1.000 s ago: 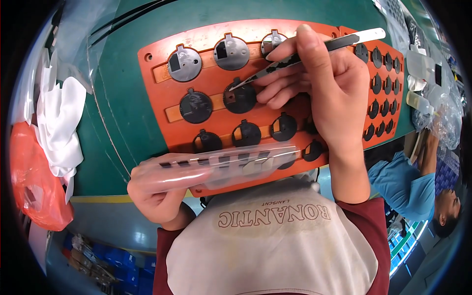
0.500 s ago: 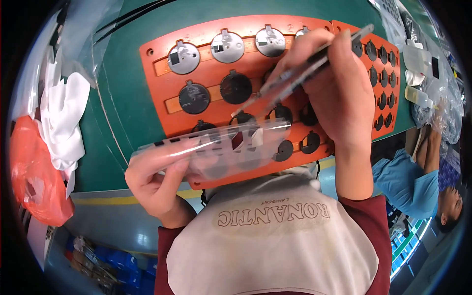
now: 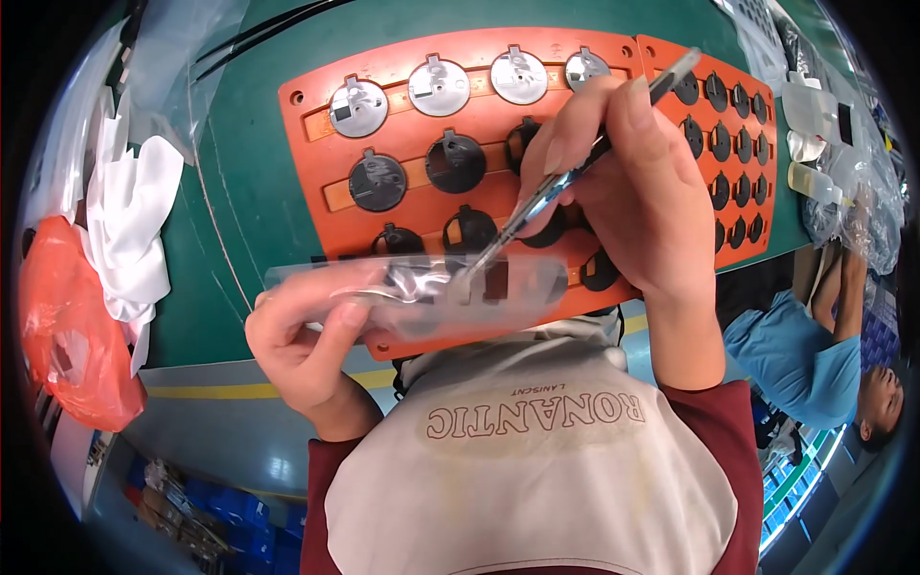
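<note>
While the left hand [image 3: 307, 340] pinches film [image 3: 525, 293], the right [image 3: 640, 187] — curled — grips tweezers [image 3: 537, 204].

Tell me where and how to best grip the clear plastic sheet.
Probably at the left end of the clear plastic sheet, from the left, pinched as the left hand does: the sheet looks thin and bowed, and tweezers reach over its middle, near a dark rectangular patch.

The left hand [image 3: 305, 335] pinches thumb against fingers [image 3: 331, 281]; the right hand [image 3: 634, 187] curls in a pen-like grip.
</note>
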The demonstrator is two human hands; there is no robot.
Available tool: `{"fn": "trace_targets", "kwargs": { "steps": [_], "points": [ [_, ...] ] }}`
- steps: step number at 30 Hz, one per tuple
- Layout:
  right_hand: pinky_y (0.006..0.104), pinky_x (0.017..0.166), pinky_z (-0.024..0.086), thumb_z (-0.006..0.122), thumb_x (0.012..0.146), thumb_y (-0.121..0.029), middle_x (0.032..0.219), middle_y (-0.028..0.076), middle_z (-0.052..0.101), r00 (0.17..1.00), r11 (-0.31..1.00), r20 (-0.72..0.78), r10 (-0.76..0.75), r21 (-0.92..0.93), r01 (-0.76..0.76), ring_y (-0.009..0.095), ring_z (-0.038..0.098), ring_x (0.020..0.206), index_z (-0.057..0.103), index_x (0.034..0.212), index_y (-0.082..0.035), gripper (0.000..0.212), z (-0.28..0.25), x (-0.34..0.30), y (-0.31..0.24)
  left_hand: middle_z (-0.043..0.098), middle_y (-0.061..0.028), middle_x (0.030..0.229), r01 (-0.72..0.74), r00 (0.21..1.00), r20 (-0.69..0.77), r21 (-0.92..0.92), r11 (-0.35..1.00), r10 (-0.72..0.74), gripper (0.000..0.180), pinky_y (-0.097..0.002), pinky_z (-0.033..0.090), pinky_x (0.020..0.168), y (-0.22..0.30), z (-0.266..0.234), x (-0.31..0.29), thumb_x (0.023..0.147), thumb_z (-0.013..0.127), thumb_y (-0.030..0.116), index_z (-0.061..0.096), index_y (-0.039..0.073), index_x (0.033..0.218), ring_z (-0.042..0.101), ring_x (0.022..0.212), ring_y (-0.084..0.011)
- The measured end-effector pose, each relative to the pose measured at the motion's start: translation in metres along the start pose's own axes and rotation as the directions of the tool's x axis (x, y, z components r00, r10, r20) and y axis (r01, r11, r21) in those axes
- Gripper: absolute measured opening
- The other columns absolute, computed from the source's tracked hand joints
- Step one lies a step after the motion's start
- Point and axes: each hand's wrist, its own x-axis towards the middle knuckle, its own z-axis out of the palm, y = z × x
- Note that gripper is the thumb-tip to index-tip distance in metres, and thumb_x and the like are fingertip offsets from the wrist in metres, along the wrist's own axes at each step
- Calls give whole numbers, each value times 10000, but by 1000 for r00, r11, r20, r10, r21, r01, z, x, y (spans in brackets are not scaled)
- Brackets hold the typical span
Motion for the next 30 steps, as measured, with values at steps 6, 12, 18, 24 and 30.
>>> {"fn": "trace_targets", "kwargs": {
  "steps": [6,12,18,24,30],
  "points": [
    [177,441,348,260,861,-304,634,109,534,936,989,-341,-86,81,121,116,497,520,454,780,-39,338,-11,2,-12,584,-138,638,-61,998,-27,20,998,62,140,-216,416,494,-4,3,3,574,529,-28,582,-44,703,543,532,-161],
    [170,353,346,315,846,-284,587,133,555,899,951,-430,-78,-304,-63,114,483,405,482,719,-4,350,-38,1,-10,552,-129,531,-157,987,-27,19,987,157,147,-211,398,451,-19,6,3,515,528,-31,606,-19,639,540,480,-202],
    [152,297,336,284,859,-190,565,117,548,912,995,-409,-22,-96,-19,108,485,377,457,697,39,330,-33,7,-16,541,-135,518,-147,989,-1,-51,988,147,155,-210,399,440,-22,11,7,493,522,-38,604,-14,622,554,499,-225],
    [152,297,339,296,857,-189,564,120,550,894,997,-445,47,-29,-66,106,486,375,462,702,40,323,-34,7,-20,528,-118,499,-180,984,-17,-21,984,179,94,-229,421,444,-23,15,11,519,554,-26,591,-10,604,556,480,-242],
    [152,305,342,308,856,-192,561,117,550,895,996,-441,72,-16,-88,103,486,378,470,701,42,323,-38,7,-21,542,-148,521,-178,984,-2,-45,983,178,82,-244,434,455,-25,17,10,526,567,-21,580,-8,605,557,483,-243]
  ]
}}
